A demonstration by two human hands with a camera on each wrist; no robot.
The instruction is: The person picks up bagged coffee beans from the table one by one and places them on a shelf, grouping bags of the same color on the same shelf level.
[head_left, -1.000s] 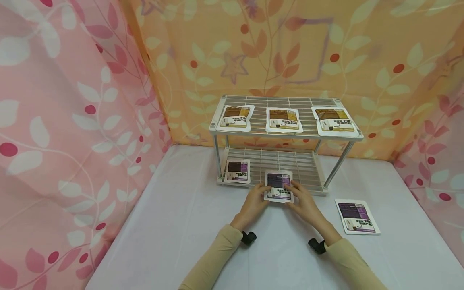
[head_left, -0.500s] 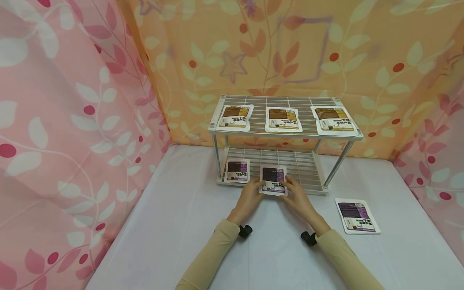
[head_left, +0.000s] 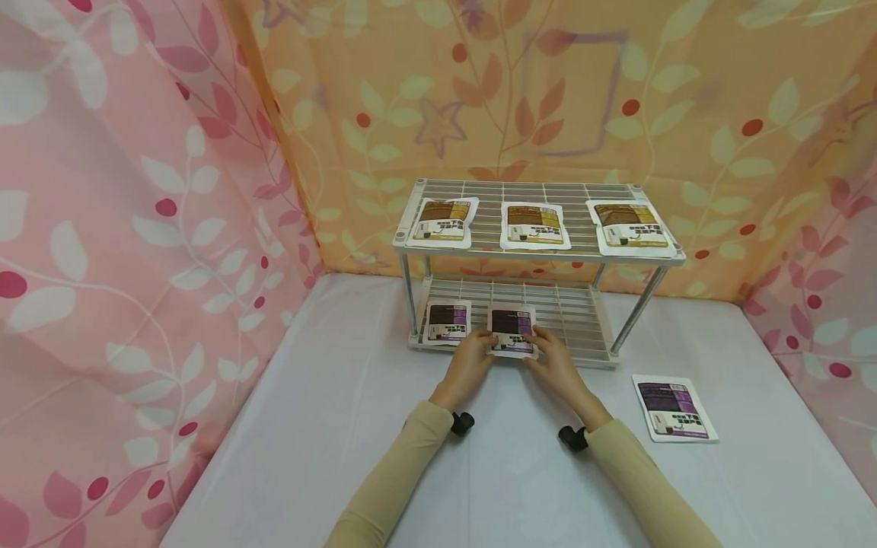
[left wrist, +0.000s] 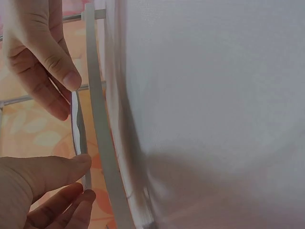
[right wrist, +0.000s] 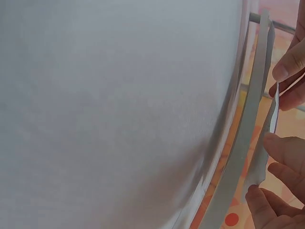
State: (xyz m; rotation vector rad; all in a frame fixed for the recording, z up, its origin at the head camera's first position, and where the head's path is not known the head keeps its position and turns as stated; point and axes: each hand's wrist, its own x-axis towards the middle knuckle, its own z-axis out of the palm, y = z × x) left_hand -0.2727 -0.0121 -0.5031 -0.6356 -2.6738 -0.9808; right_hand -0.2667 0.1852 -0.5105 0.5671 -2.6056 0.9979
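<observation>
A flat white pouch with a dark and purple label is at the front middle of the rack's lower shelf. My left hand pinches its left edge between thumb and fingers, and my right hand pinches its right edge. In the left wrist view the pouch's thin edge shows between both hands, a small gap from the shelf's front bar. The right wrist view also shows its underside beside that bar. Left of it on the lower shelf lies another purple pouch.
On the white rack's upper shelf lie three brown-and-yellow pouches, left, middle and right. A further purple pouch lies on the white table to the right. Patterned cloth hangs behind the rack.
Both hands have carried the held pouch forward and slightly left, from in front of the rack to over the lower shelf. The other pouches have stayed where they were.
</observation>
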